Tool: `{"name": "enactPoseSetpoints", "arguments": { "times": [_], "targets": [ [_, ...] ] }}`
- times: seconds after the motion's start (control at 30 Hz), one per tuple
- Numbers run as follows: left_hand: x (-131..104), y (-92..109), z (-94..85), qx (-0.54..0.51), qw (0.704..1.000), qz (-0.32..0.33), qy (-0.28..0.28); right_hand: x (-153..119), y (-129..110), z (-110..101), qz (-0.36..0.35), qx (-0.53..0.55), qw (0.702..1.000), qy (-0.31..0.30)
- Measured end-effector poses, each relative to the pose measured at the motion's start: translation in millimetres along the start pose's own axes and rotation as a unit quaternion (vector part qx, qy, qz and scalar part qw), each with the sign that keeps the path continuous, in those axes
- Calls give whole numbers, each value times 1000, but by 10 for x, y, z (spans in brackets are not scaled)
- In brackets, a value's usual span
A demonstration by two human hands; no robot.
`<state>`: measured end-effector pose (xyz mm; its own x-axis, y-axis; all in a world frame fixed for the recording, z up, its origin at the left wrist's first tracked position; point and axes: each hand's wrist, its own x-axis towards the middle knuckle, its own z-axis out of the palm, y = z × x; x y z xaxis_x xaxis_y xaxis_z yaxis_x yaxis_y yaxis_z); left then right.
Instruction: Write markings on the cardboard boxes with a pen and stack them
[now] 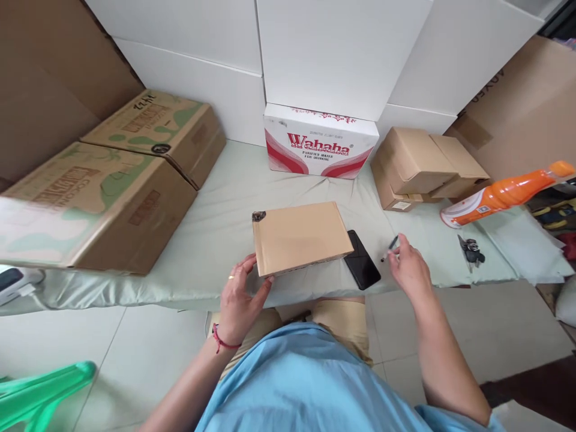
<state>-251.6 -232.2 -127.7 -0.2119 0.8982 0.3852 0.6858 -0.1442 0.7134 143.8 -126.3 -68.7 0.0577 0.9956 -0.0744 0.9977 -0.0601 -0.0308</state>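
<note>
A small brown cardboard box [301,237] lies flat on the cloth-covered table, with a dark patch at its far left corner. My left hand [240,297] grips its near left corner, fingers along the left side and thumb at the front edge. To the right of the box is a black smartphone [362,264], screen up and close against it. Just past the phone, a slim dark pen [390,245] is between the thumb and forefinger of my right hand [409,267], low over the cloth.
Two large printed cartons [121,204] stand at left. A white-and-red Wahaba carton [321,144] is by the back wall. On the right are stacked small boxes [418,159], an orange bottle [499,195], keys [471,251] and clear plastic sheets [526,240]. A green stool [49,390] is on the floor.
</note>
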Motion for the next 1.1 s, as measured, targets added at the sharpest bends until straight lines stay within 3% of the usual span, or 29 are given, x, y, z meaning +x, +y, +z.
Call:
{"name": "enactPoseSetpoints", "arguments": {
  "times": [0.13, 0.27, 0.47, 0.77, 0.83, 0.97, 1.03, 1.1],
  "targets": [
    [-50, -74, 29, -8, 1000, -8, 4, -378, -528, 302, -51, 40, 998, 12],
    [6, -214, 3, -35, 999, 20, -32, -550, -827, 480, -15, 33, 999, 36],
    [168, -319, 45, -34, 995, 41, -83, -405, -717, 371, 23, 13, 1000, -15],
    [97, -346, 190, 31, 995, 74, -67, -355, -528, 222, 112, 70, 987, -88],
    [83, -351, 207, 41, 994, 77, -62, -372, -403, 205, 129, 98, 985, -58],
    [60, -358, 237, 70, 993, 82, -57, -432, -293, 87, 146, 197, 965, 96],
    [54, -359, 246, 76, 992, 82, -56, -472, -461, -38, 107, 246, 951, 156],
    [53, -357, 249, 79, 992, 84, -55, -512, -811, -182, 27, 275, 942, 191]
  ]
}}
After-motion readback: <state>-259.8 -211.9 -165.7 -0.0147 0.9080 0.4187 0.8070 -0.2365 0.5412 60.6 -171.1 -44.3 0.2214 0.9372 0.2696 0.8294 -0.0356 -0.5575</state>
